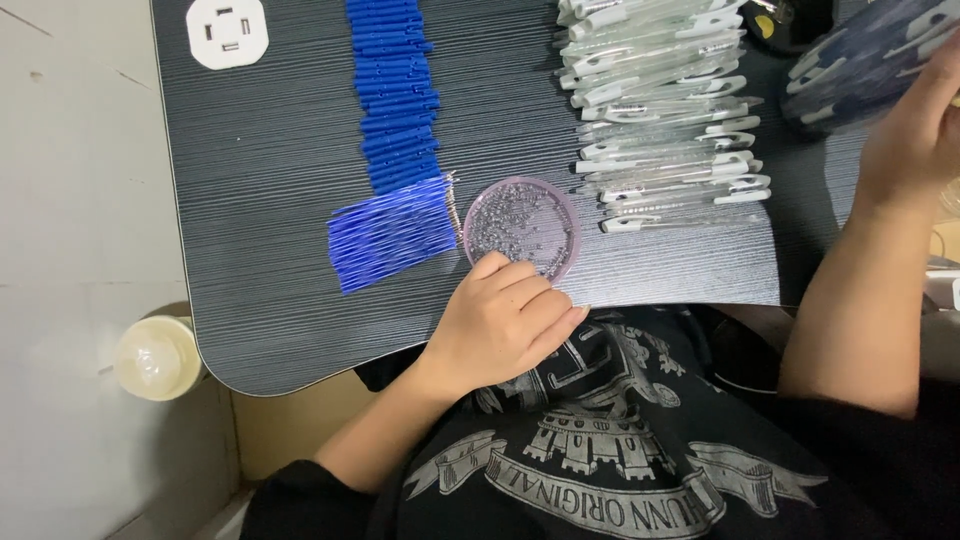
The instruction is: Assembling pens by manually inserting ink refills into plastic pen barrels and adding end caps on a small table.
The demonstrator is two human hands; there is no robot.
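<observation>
Left hand is resting at the near edge of the counter, fingers curled loosely together, pinching nothing visible; fingertips are touching the near rim of the dish. Dish is round, pinkish, holding many small metal beads, sitting mid-counter near the front edge. Blue refills are lying in a fanned bundle just left of the dish, tips toward it. Blue tubes are stacked in a column behind them. Clear barrels are stacked in a row right of the dish. Right hand is reaching to a dark round tray at far right; cannot tell its finger state. White socket is sitting at far left.
</observation>
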